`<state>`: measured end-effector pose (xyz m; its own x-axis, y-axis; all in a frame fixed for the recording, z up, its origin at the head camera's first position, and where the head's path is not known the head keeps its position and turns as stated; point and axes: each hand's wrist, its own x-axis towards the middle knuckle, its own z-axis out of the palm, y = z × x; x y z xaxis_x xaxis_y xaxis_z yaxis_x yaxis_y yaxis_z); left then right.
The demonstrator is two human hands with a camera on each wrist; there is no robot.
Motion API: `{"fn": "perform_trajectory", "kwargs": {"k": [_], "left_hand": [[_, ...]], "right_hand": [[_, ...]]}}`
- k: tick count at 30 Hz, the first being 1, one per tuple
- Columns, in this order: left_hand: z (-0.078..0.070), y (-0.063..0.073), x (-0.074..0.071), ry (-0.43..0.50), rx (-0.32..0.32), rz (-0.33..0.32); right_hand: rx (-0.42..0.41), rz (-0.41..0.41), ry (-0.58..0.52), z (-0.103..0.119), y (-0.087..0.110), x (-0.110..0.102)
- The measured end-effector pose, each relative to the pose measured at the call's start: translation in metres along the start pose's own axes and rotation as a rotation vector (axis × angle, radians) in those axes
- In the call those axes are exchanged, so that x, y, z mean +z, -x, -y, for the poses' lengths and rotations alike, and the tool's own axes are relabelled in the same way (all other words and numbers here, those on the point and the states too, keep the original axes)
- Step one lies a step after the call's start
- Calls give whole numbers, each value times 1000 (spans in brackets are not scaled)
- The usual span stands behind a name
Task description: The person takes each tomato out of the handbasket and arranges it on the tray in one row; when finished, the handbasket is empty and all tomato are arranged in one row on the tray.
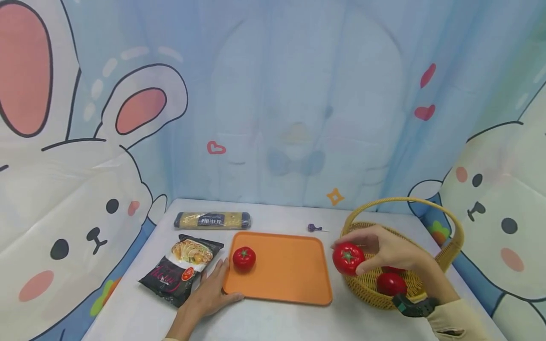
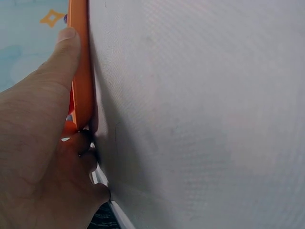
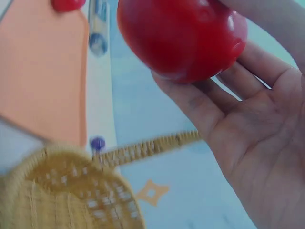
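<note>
My right hand (image 1: 386, 246) grips a shiny red tomato (image 1: 348, 258) with a green star-shaped top, held over the left rim of the wicker basket (image 1: 367, 296). In the right wrist view the same tomato (image 3: 183, 36) sits between thumb and fingers. Another red tomato (image 1: 244, 259) rests on the left part of the orange tray (image 1: 283, 267). At that tray's front left corner lies my left hand (image 1: 211, 290), fingers extended along the left side. Its thumb (image 2: 66, 52) touches the front edge in the left wrist view.
A black noodle packet (image 1: 181, 267) lies left of the tray, close to the left hand. Behind it is a pack of spaghetti (image 1: 212, 220). A small purple lollipop-like item (image 1: 314, 228) lies at the back. The basket holds a dark red fruit (image 1: 391, 284) under a tall arched handle (image 1: 405, 200).
</note>
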<state>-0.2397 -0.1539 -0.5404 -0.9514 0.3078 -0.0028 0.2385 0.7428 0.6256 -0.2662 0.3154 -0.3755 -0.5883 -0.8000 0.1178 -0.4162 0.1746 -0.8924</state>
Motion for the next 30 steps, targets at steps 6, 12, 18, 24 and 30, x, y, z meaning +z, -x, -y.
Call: {"fn": "perform_trajectory", "kwargs": {"k": [6, 12, 18, 24, 30], "left_hand": [[3, 3, -1, 0, -5, -7], [4, 0, 2, 11, 8, -5], [6, -2, 4, 7, 20, -11], [5, 0, 2, 12, 15, -10], [0, 0, 0, 13, -10, -1]], "right_hand": [[-55, -14, -8, -1, -23, 25], [-37, -54, -106, -11, -42, 49], [-34, -83, -181, -29, -62, 73], [0, -156, -214, -49, -86, 100], [70, -263, -156, -62, -101, 120]]}}
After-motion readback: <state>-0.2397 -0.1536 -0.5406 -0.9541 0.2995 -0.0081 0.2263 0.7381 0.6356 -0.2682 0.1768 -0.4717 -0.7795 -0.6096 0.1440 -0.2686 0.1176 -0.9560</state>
